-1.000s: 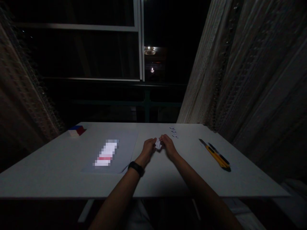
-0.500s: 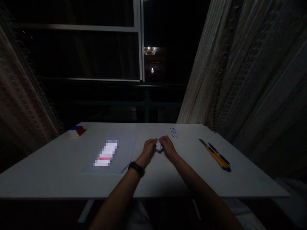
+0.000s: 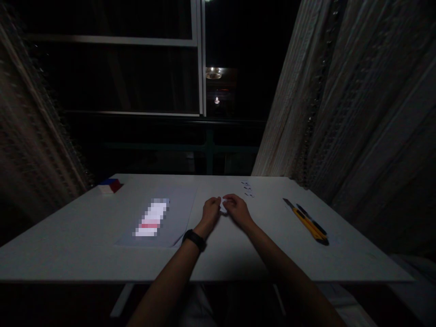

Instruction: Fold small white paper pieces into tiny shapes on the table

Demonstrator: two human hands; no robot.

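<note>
A small folded piece of white paper (image 3: 223, 208) is held between my two hands over the middle of the table. My left hand (image 3: 211, 212), with a black band on its wrist, pinches the paper's left side. On the other side, the curled fingers of my right hand (image 3: 237, 210) grip it. My fingers cover much of the paper, so its exact folds cannot be made out. Just beyond my right hand lie several small paper pieces with dark marks (image 3: 246, 188).
On the white table (image 3: 85, 254), a lit phone with a blurred screen (image 3: 151, 218) rests on a large sheet of paper (image 3: 182, 204). A red, white and blue block (image 3: 109, 185) stands far left. To the right lie a yellow utility knife (image 3: 308, 225) and a dark pen (image 3: 311, 218).
My right hand's fingers have shifted left over the folded paper, and less of it shows between my hands. The things on the table stay where they were.
</note>
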